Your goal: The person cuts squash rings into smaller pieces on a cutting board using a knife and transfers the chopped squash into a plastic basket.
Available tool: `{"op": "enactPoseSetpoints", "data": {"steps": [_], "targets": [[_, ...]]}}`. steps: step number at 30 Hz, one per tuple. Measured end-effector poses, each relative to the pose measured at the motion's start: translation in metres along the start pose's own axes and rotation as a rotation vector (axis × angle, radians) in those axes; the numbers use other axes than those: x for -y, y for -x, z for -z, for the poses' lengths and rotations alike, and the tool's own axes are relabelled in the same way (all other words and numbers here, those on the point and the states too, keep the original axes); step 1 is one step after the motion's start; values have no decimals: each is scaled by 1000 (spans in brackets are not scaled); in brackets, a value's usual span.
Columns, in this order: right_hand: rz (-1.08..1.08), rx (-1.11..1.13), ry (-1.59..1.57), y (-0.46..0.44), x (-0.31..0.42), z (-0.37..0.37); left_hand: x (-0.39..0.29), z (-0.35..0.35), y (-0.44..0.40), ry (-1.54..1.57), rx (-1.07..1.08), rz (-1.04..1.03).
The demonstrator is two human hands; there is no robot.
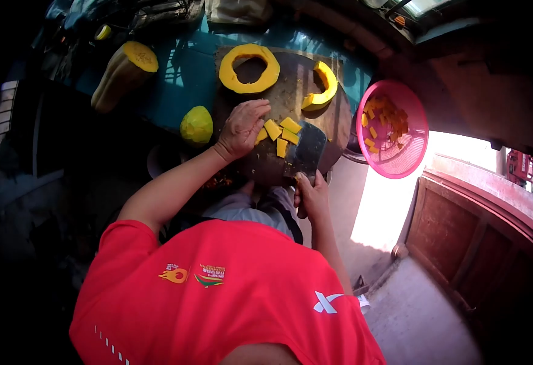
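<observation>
My right hand (pixel 312 196) is closed round the handle of a cleaver, whose broad dark blade (pixel 310 149) lies flat against the right side of several cut pumpkin pieces (pixel 283 135). On the other side of these pieces is my left hand (pixel 241 129), fingers stretched out and holding nothing that I can see. The pieces rest on a round dark chopping board (pixel 266 165). Behind them on the board are a full pumpkin ring (pixel 228 78) and a curved, cut section of ring (pixel 329 91).
A pink basket (pixel 425 131) of pumpkin pieces stands right of the board. To the left are a rounded yellow pumpkin end (pixel 196 126) and a long cut pumpkin (pixel 117 76) on a blue-green surface (pixel 178 64). A wooden panel (pixel 446 225) stands at the lower right.
</observation>
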State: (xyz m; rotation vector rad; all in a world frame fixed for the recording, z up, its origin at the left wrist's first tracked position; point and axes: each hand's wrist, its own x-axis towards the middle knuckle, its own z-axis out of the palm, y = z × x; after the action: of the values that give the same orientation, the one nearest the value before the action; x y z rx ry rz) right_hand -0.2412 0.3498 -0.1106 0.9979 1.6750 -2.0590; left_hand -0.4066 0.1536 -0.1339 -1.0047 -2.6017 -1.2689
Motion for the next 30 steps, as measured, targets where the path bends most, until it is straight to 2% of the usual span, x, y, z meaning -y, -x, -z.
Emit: {"op": "enactPoseSetpoints", "data": {"steps": [9, 13, 18, 24, 30], "targets": [[-49, 178, 118, -21, 20, -23, -11, -27, 10, -70, -35, 29], [17, 165, 66, -25, 10, -51, -17, -28, 10, -56, -69, 51], [-5, 201, 20, -26, -5, -75, -19, -33, 13, -58, -100, 74], [9, 174, 44, -24, -2, -76, -23, -31, 12, 10, -133, 81], [114, 164, 99, -4, 18, -66, -40, -39, 8, 158, -176, 115]]}}
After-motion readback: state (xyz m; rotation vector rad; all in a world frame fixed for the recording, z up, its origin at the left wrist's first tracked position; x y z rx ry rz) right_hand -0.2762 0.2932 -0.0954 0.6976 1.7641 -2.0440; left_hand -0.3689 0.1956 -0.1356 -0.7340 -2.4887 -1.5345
